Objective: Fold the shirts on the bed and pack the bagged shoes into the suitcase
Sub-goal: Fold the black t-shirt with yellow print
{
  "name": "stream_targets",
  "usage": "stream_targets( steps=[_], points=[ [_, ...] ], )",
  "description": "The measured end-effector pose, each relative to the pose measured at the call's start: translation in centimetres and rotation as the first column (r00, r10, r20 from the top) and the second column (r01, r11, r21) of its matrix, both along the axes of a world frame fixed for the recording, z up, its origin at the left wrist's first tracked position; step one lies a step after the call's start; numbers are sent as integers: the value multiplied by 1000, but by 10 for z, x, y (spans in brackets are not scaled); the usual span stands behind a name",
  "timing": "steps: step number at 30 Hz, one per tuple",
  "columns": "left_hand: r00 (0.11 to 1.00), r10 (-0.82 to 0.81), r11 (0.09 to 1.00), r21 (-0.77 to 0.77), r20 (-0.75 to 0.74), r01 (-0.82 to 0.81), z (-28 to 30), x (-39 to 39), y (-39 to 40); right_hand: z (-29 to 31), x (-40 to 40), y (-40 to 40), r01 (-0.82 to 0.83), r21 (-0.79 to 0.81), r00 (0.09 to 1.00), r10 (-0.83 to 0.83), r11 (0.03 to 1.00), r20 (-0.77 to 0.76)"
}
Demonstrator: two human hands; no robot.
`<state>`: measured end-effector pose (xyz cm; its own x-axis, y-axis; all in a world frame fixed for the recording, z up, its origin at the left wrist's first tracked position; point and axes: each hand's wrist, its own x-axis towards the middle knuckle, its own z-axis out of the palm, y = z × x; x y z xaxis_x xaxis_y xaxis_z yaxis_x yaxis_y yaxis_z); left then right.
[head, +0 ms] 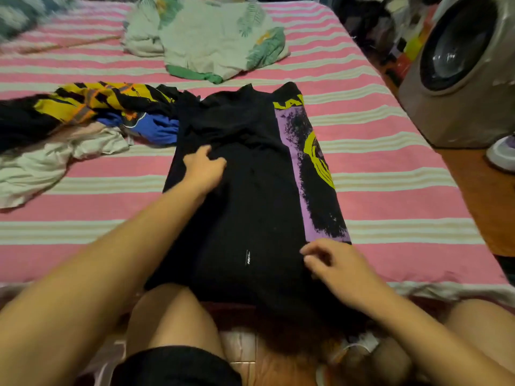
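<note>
A black shirt with a purple and yellow print on its right side lies lengthwise on the pink striped bed, its sides folded in and its hem hanging over the near edge. My left hand rests on the shirt's upper middle, fingers curled into a bunch of the black cloth. My right hand sits near the lower right edge of the shirt, fingers loosely bent and touching the fabric by the purple print. No shoes or suitcase are in view.
A heap of loose clothes, yellow-black, blue and white, lies at the left. A pale green leaf-print garment lies crumpled at the far middle. A grey round-fronted appliance and a shoe stand on the floor at the right.
</note>
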<state>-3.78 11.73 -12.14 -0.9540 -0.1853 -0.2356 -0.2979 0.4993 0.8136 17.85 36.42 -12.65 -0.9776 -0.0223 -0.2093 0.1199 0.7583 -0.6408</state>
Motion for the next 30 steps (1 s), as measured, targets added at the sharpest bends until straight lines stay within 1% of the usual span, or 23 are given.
stream_targets(
  steps=[2,3,4,6,8,10,11,12,14,15,16,18,19,21,22,23,26,28,30],
  points=[
    [994,18,983,179,104,-37,-24,68,1,-4,1,38,278,69,957,-269,958,-110],
    [991,2,978,205,131,-29,-32,99,4,-10,1,55,373,81,925,-364,924,-107],
    [990,-16,985,174,139,-8,-39,122,8,-15,1,65,425,70,905,-422,903,-54],
    [983,-39,997,77,178,25,-46,158,20,-28,1,68,485,-42,873,-481,874,80],
    [969,-77,997,-6,234,80,-47,185,34,-36,4,57,511,-146,857,-491,847,154],
    [961,-132,970,-166,244,175,-51,202,41,-41,9,45,526,-222,850,-495,821,180],
    [956,-146,961,-193,256,199,-55,209,42,-43,12,40,519,-241,854,-487,820,181],
    [952,-160,964,-168,262,208,-59,215,41,-41,17,36,501,-221,863,-465,837,195],
    [944,-187,976,-58,272,210,-68,227,35,-40,29,31,460,-201,880,-414,865,232],
    [949,-182,982,-2,257,189,-71,233,31,-42,34,30,453,-232,884,-398,861,246],
    [962,-161,987,38,221,156,-73,240,27,-43,39,30,466,-302,879,-396,832,264],
    [991,-82,996,44,102,78,-75,252,22,-48,48,33,489,-443,872,-414,751,261],
    [997,-58,998,32,53,57,-74,257,22,-51,51,35,481,-475,876,-421,737,234],
    [998,-54,998,36,20,53,-71,265,28,-57,57,38,469,-464,882,-420,751,213],
    [998,-52,998,49,28,51,-70,268,31,-59,62,37,468,-472,884,-406,747,234],
    [998,-43,997,60,39,40,-70,269,35,-62,68,36,455,-515,891,-375,726,257],
    [998,18,993,118,68,-26,-71,269,42,-74,89,36,404,-654,915,-292,640,279],
    [994,62,977,199,91,-79,-72,270,43,-83,102,38,407,-675,912,-312,615,266],
    [989,77,959,263,126,-108,-73,273,42,-90,113,39,405,-678,910,-345,613,231]
  ],
)
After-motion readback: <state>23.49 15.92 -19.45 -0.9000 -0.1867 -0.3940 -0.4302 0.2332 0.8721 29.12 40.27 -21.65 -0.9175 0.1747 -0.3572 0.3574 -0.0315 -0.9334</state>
